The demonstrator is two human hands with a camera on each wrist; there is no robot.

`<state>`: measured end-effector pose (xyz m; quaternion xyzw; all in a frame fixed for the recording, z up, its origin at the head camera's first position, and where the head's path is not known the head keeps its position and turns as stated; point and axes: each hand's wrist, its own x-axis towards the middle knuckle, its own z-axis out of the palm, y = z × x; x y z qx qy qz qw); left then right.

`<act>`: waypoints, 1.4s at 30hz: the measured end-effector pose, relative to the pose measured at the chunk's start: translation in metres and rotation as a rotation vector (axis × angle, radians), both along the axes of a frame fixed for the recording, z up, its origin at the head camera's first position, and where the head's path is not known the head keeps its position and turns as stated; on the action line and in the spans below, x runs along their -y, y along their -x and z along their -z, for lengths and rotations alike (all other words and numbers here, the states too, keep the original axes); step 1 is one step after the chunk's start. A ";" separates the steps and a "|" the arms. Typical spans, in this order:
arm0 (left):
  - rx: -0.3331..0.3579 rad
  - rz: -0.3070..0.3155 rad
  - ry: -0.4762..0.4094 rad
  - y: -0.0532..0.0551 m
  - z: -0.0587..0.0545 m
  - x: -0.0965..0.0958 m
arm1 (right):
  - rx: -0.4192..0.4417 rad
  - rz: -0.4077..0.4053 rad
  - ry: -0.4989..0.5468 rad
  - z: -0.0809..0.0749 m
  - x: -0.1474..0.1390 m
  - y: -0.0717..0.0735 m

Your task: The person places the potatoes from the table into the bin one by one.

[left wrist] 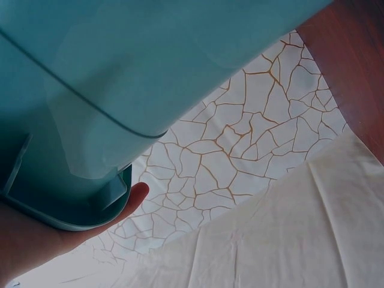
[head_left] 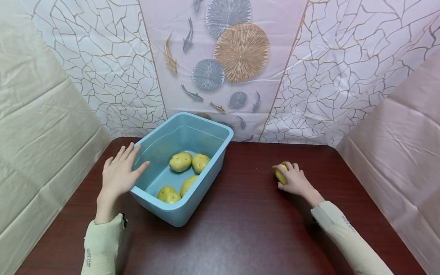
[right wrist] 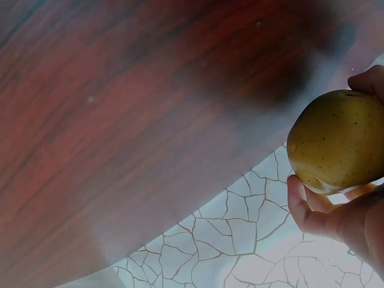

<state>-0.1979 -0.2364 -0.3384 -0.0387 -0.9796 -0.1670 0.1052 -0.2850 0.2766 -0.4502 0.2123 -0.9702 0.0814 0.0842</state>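
Note:
My right hand (head_left: 295, 180) grips a yellow potato (right wrist: 339, 141), thumb on one side and curled fingers on the other. In the head view that hand is on the right, low over the table, covering much of the potato. At the left, my left hand (head_left: 118, 172) lies with straight, spread fingers along the near-left rim of a light blue plastic bin (head_left: 214, 173). The left wrist view shows the bin's outer wall (left wrist: 120, 66) and a fingertip beyond its rim corner. Several potatoes (head_left: 180, 162) lie on the bin's floor, one partly hidden by the right wall.
The dark red-brown table (head_left: 240, 229) has rounded far corners. A patterned cloth (head_left: 319, 95) hangs behind it, and plain pale cloths (head_left: 395, 141) flank both sides. The bin stands at an angle, left of centre, with its far end near the back cloth.

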 end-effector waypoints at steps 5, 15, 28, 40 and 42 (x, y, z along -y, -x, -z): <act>0.002 0.001 -0.005 0.000 0.000 0.000 | -0.010 -0.003 0.007 -0.002 0.000 -0.001; 0.000 0.002 -0.004 0.000 0.000 0.001 | -0.019 -0.016 -0.002 -0.005 0.000 -0.004; 0.000 -0.001 -0.006 0.000 0.000 0.000 | -0.033 -0.046 0.010 -0.012 0.006 -0.007; -0.001 -0.002 0.000 0.000 0.001 0.000 | -0.053 -0.073 0.010 -0.018 0.013 -0.009; -0.002 -0.003 0.002 0.000 0.001 0.001 | -0.058 -0.079 0.009 -0.019 0.015 -0.010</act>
